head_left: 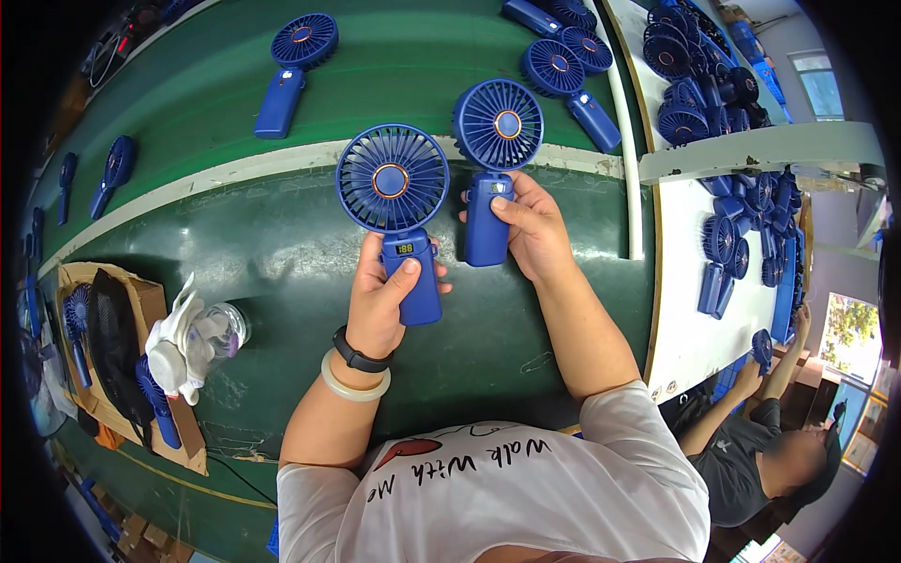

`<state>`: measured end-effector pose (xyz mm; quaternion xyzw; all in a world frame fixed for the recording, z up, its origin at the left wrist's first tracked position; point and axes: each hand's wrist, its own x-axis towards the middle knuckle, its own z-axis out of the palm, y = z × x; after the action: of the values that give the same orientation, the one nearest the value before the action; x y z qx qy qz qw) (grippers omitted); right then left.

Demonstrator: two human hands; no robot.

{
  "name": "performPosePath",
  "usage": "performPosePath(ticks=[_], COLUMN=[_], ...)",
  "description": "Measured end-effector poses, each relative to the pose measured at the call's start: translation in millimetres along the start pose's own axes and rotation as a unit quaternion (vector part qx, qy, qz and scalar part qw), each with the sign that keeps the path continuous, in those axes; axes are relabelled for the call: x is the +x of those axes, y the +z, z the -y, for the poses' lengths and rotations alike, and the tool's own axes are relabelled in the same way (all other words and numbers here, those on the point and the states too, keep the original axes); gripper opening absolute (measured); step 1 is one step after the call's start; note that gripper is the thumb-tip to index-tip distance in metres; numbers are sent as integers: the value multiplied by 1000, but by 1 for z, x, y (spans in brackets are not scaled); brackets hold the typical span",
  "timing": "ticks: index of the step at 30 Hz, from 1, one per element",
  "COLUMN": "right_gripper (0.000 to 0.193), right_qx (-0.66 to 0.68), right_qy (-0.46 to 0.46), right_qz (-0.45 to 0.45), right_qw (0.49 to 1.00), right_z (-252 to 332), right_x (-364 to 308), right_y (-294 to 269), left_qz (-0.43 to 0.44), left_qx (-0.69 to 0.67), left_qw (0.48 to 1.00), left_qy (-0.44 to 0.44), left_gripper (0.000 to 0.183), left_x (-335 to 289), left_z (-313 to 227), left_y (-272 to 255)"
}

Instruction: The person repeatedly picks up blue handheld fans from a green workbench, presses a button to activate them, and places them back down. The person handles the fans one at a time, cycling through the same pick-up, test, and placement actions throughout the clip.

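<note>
In my left hand is a blue handheld fan, held by its handle with the thumb on the front below a small lit display. Its round grille, with an orange ring at the hub, points up toward me. My right hand grips a second blue handheld fan by the handle, thumb near its small display. This fan sits slightly farther off and to the right, apart from the first. Both are above the dark green tabletop.
Beyond a pale rail, more fans lie on a green conveyor belt. At left stand a cardboard box holding fans and a black pouch, white gloves and a clear cup. At right, a white table carries piled fans; another person holds one.
</note>
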<state>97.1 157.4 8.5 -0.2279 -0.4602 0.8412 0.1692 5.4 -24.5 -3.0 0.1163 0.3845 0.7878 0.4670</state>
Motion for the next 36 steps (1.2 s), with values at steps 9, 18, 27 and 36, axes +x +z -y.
performPosePath(ticks=[9,18,27,36], right_gripper=[30,49,62,55], right_qx=[6,-395,-384,-718], right_qy=[-16,-189,-111,-327], right_qz=[-6,70,294,-222], right_qw=[1000,896,868,573], right_z=[-3,-1,-16,42], right_x=[2,4,50,82], right_y=[1,15,77,-45], left_qz=[52,248,316,172], left_qx=[8,-53,5,-47], left_qw=[999,964,938,978], left_qy=[-1,-83,-140,-106], left_gripper=[50,55,53,55], left_x=[-2,-6,-9,-6], left_z=[0,0,-5,-1], left_y=[1,0,-2,-1])
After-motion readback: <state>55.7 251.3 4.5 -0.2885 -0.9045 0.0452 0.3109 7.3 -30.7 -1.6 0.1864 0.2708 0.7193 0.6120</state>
